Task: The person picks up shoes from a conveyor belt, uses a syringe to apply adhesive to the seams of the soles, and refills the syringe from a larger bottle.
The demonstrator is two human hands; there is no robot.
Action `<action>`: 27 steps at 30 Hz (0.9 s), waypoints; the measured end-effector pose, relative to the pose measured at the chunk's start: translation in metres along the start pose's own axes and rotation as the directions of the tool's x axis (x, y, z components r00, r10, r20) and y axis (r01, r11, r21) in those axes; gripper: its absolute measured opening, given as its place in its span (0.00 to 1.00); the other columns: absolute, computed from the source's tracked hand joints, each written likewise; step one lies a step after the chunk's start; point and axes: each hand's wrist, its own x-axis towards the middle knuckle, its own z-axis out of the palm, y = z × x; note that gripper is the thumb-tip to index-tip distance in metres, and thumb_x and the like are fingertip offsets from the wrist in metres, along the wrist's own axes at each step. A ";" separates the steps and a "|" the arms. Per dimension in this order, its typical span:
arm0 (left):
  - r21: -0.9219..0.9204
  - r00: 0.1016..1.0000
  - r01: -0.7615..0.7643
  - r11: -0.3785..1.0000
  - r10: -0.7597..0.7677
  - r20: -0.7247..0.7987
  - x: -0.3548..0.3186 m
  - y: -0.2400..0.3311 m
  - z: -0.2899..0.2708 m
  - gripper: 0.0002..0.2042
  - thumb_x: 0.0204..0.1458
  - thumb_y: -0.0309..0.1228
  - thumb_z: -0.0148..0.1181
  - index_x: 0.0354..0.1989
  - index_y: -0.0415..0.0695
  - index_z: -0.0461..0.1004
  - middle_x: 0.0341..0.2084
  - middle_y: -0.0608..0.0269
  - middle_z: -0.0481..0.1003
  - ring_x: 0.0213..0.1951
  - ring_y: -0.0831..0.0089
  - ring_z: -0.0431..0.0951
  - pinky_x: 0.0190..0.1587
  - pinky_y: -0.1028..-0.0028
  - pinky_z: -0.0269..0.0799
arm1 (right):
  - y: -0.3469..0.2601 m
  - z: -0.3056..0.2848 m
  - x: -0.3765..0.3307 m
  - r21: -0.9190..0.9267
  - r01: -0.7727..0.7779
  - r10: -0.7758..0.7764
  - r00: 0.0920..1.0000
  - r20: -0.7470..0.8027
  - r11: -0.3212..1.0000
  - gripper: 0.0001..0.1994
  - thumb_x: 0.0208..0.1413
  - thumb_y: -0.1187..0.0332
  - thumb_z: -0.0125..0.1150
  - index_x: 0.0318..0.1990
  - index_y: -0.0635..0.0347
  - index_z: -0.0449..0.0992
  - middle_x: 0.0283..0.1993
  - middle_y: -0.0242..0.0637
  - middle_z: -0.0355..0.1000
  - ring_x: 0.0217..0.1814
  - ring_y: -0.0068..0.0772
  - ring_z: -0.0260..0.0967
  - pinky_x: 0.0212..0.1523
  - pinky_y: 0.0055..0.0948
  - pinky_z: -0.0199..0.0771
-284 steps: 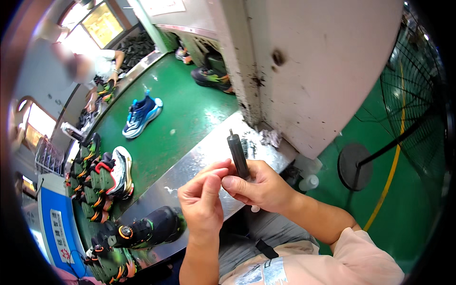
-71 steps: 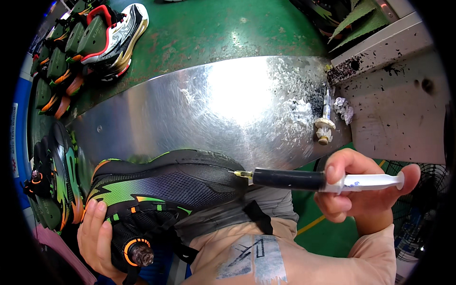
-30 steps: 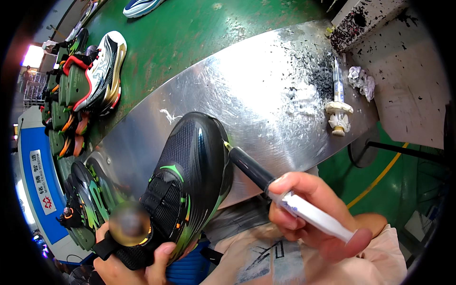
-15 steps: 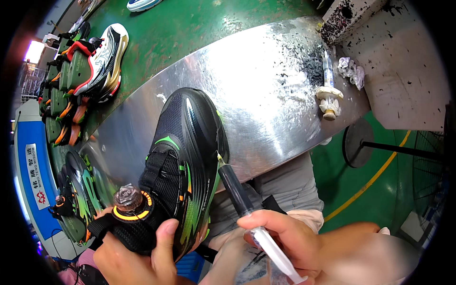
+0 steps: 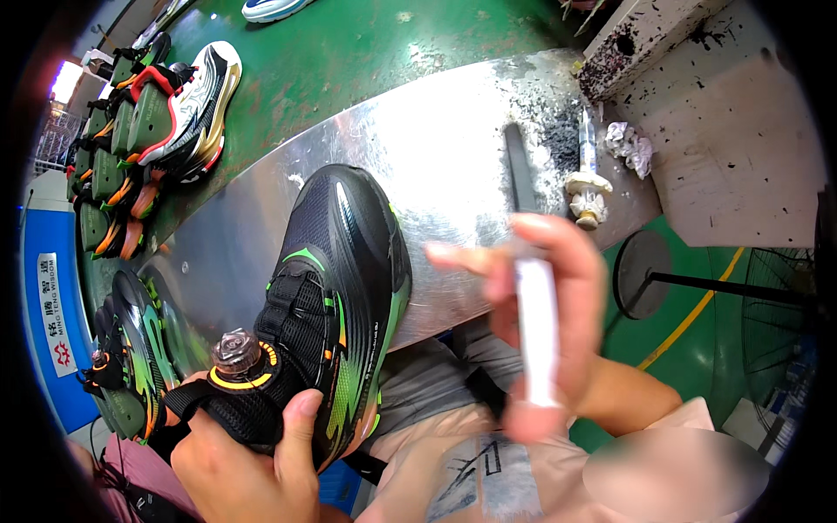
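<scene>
A black running shoe (image 5: 340,231) with green and orange side marks stands toe away over the metal plate (image 5: 253,213). A dark clear-topped knob with an orange-yellow ring sits at its ankle. My left hand (image 5: 240,466) is closed round the shoe's heel and collar, thumb along the side. To the right of the shoe, my right hand (image 5: 562,296) grips a syringe (image 5: 520,174) with a dark barrel and a white plunger. Its barrel points away over the plate, apart from the shoe. The right hand is smeared by motion, one finger stretched toward the shoe.
A second syringe (image 5: 588,161), wrapped in whitish material, lies at the plate's right end beside crumpled paper (image 5: 629,148). Black stains surround it, next to a pale panel (image 5: 724,148). More shoes, including a white one (image 5: 193,109), crowd the green table's left side.
My right hand has lifted the syringe off the shoe's sole edge and swung it away and to the right, over the plate. My left hand still holds the shoe nearly in place.
</scene>
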 end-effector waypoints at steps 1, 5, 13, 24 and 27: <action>0.005 1.000 -0.021 1.000 0.021 -0.016 -0.001 -0.001 0.000 0.27 0.46 0.48 0.68 0.33 0.30 0.73 0.27 0.39 0.76 0.31 0.42 0.75 0.34 0.57 0.70 | 0.011 -0.003 0.008 -0.149 0.117 -0.105 0.991 0.085 0.982 0.53 0.39 0.41 0.73 0.65 0.63 0.49 0.38 0.36 0.66 0.43 0.32 0.69 0.41 0.31 0.73; -0.117 0.999 0.029 0.993 -0.024 0.044 0.000 -0.002 -0.003 0.25 0.45 0.46 0.69 0.33 0.32 0.75 0.29 0.42 0.76 0.33 0.46 0.76 0.37 0.59 0.70 | 0.012 0.011 0.016 -0.464 0.256 -0.126 0.948 0.292 0.848 0.52 0.38 0.39 0.71 0.61 0.73 0.55 0.54 0.54 0.66 0.42 0.41 0.70 0.36 0.31 0.73; -0.026 0.999 0.010 1.000 -0.011 -0.051 -0.004 -0.057 0.013 0.31 0.39 0.44 0.73 0.43 0.30 0.70 0.33 0.48 0.73 0.34 0.53 0.71 0.36 0.68 0.65 | -0.016 -0.010 0.012 -0.570 0.260 -0.164 0.963 0.215 0.780 0.46 0.41 0.42 0.70 0.57 0.73 0.61 0.48 0.49 0.70 0.42 0.47 0.72 0.35 0.32 0.74; -0.173 0.809 -0.552 0.816 0.473 -0.348 -0.013 -0.137 0.056 0.19 0.51 0.34 0.58 0.48 0.42 0.60 0.55 0.43 0.70 0.57 0.41 0.69 0.59 0.49 0.60 | -0.006 -0.047 0.038 -0.849 0.333 0.049 0.921 0.386 0.410 0.40 0.44 0.43 0.66 0.58 0.63 0.62 0.36 0.42 0.64 0.25 0.38 0.68 0.23 0.31 0.70; -0.196 0.814 -0.549 0.812 0.467 -0.346 -0.017 -0.138 0.058 0.20 0.52 0.36 0.58 0.48 0.43 0.60 0.54 0.42 0.69 0.57 0.41 0.69 0.59 0.49 0.60 | -0.018 -0.047 0.036 -0.578 0.083 0.116 0.947 0.300 0.812 0.46 0.40 0.43 0.72 0.61 0.64 0.59 0.37 0.37 0.65 0.33 0.32 0.72 0.32 0.29 0.73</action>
